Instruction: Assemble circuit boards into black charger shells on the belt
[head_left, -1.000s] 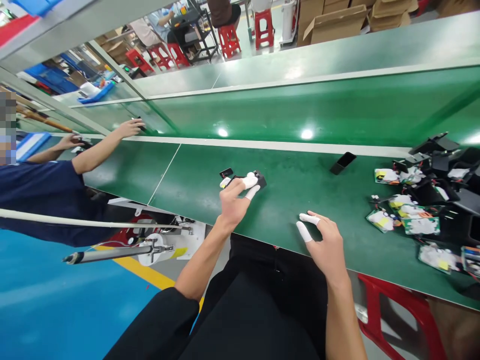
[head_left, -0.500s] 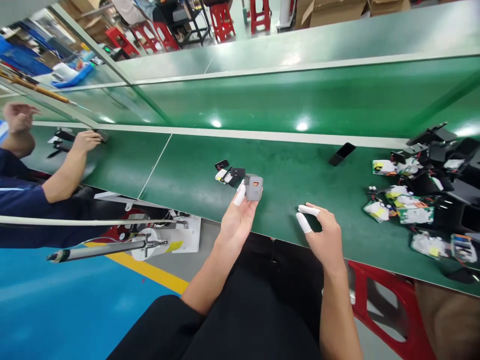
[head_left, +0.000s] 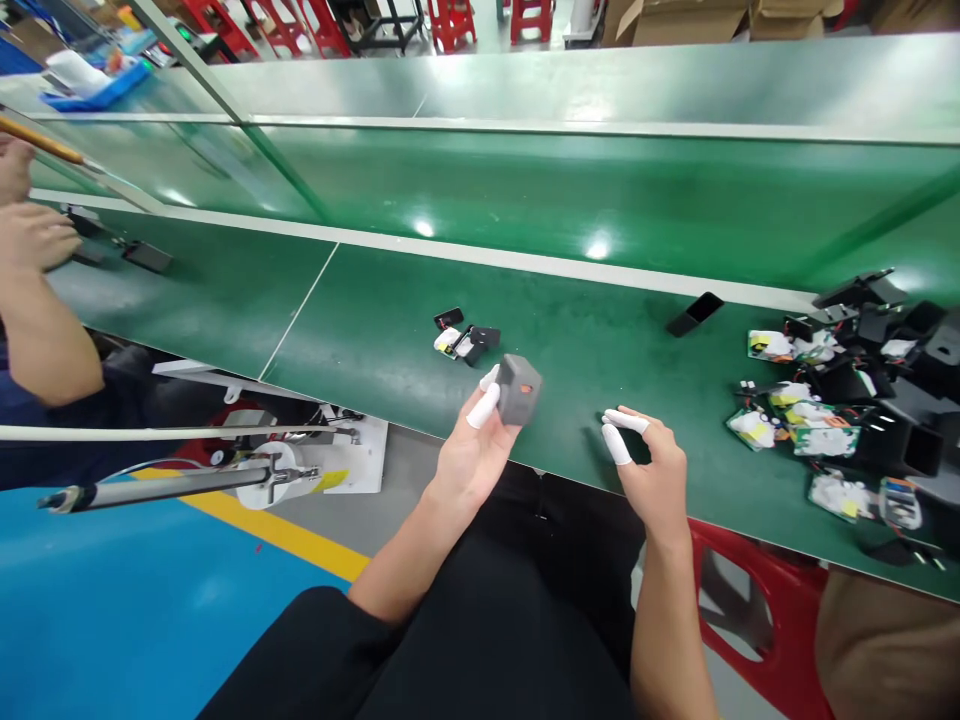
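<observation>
My left hand (head_left: pixel 474 455) grips a dark grey box-shaped plastic housing (head_left: pixel 519 390) with a small slot in its end, where an orange-brown part shows. White finger cots cover the thumb and a fingertip. Over the bench's front part hovers my right hand (head_left: pixel 654 455), its white-cotted thumb and finger curved with their tips close together; I see nothing held between them. Just beyond the left hand lies a small circuit board with white and yellow parts (head_left: pixel 448 342), beside black pieces (head_left: pixel 480 342).
A black open-ended casing (head_left: pixel 695 314) lies at the back of the green bench (head_left: pixel 360 370). Several circuit boards (head_left: pixel 825 440) and black housings (head_left: pixel 911 445) are heaped at right. At far left are a co-worker's hands (head_left: pixel 37 235). A red stool (head_left: pixel 765 640) stands below right.
My left hand has turned the housing, so its slotted end faces more to the right. My right hand has barely moved. The co-worker's hand has drawn left, leaving a dark casing on the bench.
</observation>
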